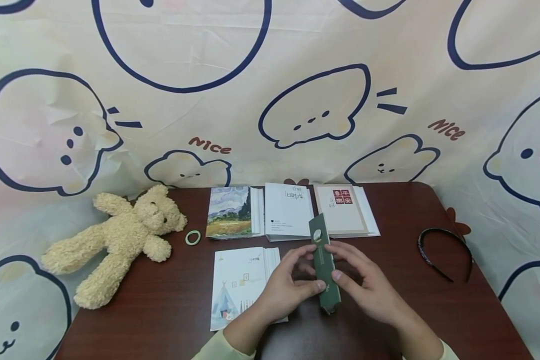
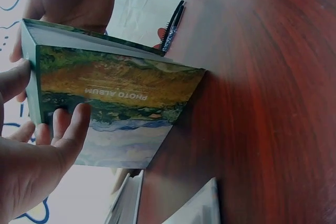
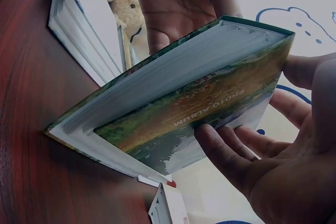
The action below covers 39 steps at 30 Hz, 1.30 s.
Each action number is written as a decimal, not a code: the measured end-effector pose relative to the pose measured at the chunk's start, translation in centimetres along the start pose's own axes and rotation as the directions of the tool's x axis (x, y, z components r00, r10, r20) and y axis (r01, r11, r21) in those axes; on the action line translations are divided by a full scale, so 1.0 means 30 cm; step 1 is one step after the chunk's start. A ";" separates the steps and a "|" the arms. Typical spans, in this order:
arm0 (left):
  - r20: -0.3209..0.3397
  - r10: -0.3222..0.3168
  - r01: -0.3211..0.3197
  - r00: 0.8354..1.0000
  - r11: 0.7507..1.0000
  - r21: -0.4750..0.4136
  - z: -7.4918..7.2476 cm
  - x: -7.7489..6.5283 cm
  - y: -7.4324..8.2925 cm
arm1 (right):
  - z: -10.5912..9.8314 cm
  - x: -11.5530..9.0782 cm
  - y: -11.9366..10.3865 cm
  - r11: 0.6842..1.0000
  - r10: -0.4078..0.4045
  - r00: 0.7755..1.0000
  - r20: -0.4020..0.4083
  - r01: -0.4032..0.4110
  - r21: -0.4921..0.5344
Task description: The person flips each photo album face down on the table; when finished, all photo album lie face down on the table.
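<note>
A photo album (image 1: 325,270) with a green spine and a painted landscape cover (image 2: 115,93) stands on its edge, spine up, on the dark wooden table. My left hand (image 1: 290,280) holds it from the left, thumb by the spine and fingers against the cover. On the other side my right hand (image 1: 364,282) holds it likewise, fingertips on the cover in the right wrist view. White page edges (image 3: 157,87) show between its covers, which stand slightly apart. Left of my hands lies a white album with a tent drawing (image 1: 234,285), partly hidden by my left forearm.
Behind stand three albums in a row: a landscape one (image 1: 228,212), a white one (image 1: 288,210) and a beige one with red characters (image 1: 342,210). A teddy bear (image 1: 126,240) and a pale green ring (image 1: 192,237) are left; a black headband (image 1: 445,250) lies right.
</note>
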<state>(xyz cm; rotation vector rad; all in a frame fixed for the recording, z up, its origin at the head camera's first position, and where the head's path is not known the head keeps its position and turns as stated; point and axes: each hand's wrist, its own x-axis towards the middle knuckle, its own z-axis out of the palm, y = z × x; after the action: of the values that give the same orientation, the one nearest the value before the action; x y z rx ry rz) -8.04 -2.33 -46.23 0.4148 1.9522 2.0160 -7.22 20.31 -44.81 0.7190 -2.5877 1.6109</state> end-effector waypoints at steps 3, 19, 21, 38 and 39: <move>0.008 -0.013 0.013 1.000 1.000 -0.009 0.007 -0.003 -0.010 | -0.003 -0.006 0.004 0.999 -0.002 1.000 -0.010 0.002 0.036; 0.071 -0.049 0.044 0.996 0.997 0.061 0.025 -0.004 -0.069 | -0.021 -0.028 0.000 0.994 0.047 0.997 -0.061 -0.040 0.104; 0.075 -0.057 0.053 0.996 0.997 0.055 0.029 -0.007 -0.074 | -0.024 -0.032 0.005 0.992 0.052 0.996 -0.066 -0.044 0.119; 0.064 -0.108 0.097 0.992 0.984 0.149 0.046 -0.023 -0.098 | -0.054 -0.064 0.034 0.978 0.137 0.986 -0.090 -0.120 0.171; 0.061 -0.108 0.097 0.992 0.983 0.158 0.046 -0.025 -0.098 | -0.056 -0.067 0.035 0.976 0.140 0.986 -0.094 -0.122 0.179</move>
<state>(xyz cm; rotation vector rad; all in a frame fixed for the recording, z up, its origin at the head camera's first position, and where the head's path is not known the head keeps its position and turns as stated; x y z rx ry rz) -6.75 -1.30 -49.13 0.4054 2.0508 1.7711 -6.22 22.88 -45.39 0.4617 -2.4912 1.8739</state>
